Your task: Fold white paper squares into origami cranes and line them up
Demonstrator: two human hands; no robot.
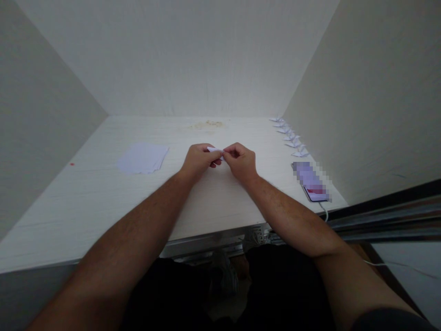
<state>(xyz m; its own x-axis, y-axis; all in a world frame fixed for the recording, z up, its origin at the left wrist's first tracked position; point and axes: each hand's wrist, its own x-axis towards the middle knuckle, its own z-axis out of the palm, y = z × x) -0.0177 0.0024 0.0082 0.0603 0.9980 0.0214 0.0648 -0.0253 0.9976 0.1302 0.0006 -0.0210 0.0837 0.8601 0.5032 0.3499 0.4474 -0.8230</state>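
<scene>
A small folded white paper [214,150] is held above the middle of the white table between both hands. My left hand [200,160] is closed on its left part, thumb on top and fingers beneath. My right hand [242,161] pinches its right end between thumb and forefinger, close to the left fingertips. The lower part of the paper is hidden by the fingers. To the left of my left hand, a loose stack of white paper sheets [142,157] lies flat on the table.
Several folded white paper pieces [292,138] stand in a row along the right wall. Nearer me lies a phone [310,180] with a white cable [324,211]. A brownish patch [212,124] marks the back of the table [103,202]. Walls rise behind and on both sides.
</scene>
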